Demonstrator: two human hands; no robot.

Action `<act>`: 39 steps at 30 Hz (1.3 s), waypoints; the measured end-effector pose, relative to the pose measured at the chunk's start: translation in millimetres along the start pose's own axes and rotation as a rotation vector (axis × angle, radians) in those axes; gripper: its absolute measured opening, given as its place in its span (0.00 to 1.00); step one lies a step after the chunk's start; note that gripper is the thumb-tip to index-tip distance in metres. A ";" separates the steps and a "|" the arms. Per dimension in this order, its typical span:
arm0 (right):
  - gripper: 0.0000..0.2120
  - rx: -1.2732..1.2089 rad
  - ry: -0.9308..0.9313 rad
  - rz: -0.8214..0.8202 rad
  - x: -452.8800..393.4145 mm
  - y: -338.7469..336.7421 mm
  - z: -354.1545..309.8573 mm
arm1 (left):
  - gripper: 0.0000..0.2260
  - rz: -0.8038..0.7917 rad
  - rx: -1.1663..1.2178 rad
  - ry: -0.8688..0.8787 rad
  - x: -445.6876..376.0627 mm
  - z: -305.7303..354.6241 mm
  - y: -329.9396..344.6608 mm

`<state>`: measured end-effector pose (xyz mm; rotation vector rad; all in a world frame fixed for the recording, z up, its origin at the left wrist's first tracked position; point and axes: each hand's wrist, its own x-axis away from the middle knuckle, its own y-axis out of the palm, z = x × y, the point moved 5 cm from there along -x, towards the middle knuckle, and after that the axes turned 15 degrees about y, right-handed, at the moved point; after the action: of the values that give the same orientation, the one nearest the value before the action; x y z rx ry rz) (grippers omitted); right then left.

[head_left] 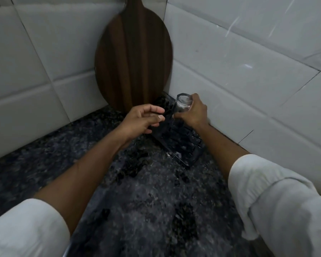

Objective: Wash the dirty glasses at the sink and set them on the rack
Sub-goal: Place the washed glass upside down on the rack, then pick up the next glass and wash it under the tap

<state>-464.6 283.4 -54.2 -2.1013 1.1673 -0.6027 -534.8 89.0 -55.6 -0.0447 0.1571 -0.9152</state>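
Note:
A clear glass [183, 104] is turned upside down, its base facing up, over the far end of a dark plastic rack [182, 143] that lies on the counter in the wall corner. My right hand [195, 113] is closed around the glass from the right. My left hand [146, 117] hovers just left of the glass above the rack's near-left edge, with curled fingers apart and nothing in them. Whether the rim of the glass touches the rack is hidden by my hands.
A dark speckled granite counter [137, 191] fills the foreground. A round dark wooden cutting board [133, 58] leans upright in the tiled corner right behind the rack. White tiled walls [248, 62] close in on the left and the right.

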 end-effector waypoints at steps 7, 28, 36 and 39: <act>0.22 -0.149 0.145 -0.073 31.2 -56.9 23.0 | 0.08 -0.023 -0.007 0.050 6.6 34.6 37.4; 0.06 -0.288 0.168 -0.013 311.6 -342.0 196.5 | 0.08 -0.352 -0.039 0.197 192.5 196.3 320.1; 0.34 -0.165 0.266 0.069 337.1 -235.4 263.7 | 0.08 -0.314 -0.038 0.143 191.0 168.1 309.0; 0.33 -0.218 0.295 0.218 338.5 -203.3 267.4 | 0.08 -0.315 -0.043 0.131 182.2 155.1 302.9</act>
<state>-5.4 155.4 -62.2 -2.0692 1.6700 -0.7263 -163.8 124.9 44.4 -0.0499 0.2970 -1.2300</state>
